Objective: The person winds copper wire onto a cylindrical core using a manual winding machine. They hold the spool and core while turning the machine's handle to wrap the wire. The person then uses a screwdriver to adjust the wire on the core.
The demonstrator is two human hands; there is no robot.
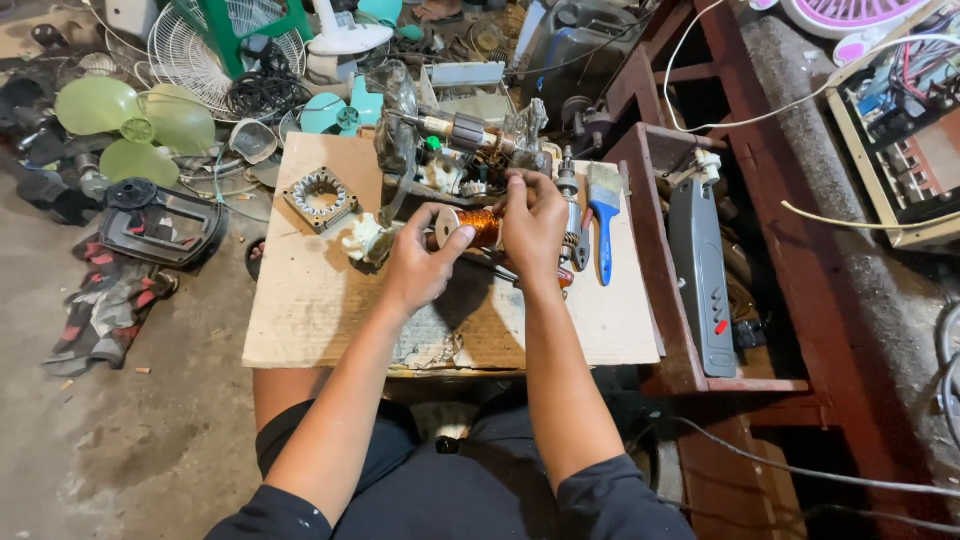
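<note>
Both my hands hold a copper wire spool (pixel 470 226) above a cardboard-covered work surface (pixel 320 310). My left hand (pixel 418 258) grips its near flange from the left with thumb and fingers. Over its right end my right hand (pixel 532 220) is closed, hiding that side. A square metal motor stator (pixel 320 197) lies on the cardboard to the left. A small white part (pixel 362 240) sits just left of my left hand. Behind the spool lie a motor rotor with shaft (pixel 455 130) and other fan motor parts.
A blue-handled paintbrush (pixel 604 215) lies right of my hands beside a metal tool. Green fan blades (pixel 130 125), a wire fan guard (pixel 205 45) and black parts crowd the floor at left. A grey device (pixel 700 275) rests in a red wooden frame at right.
</note>
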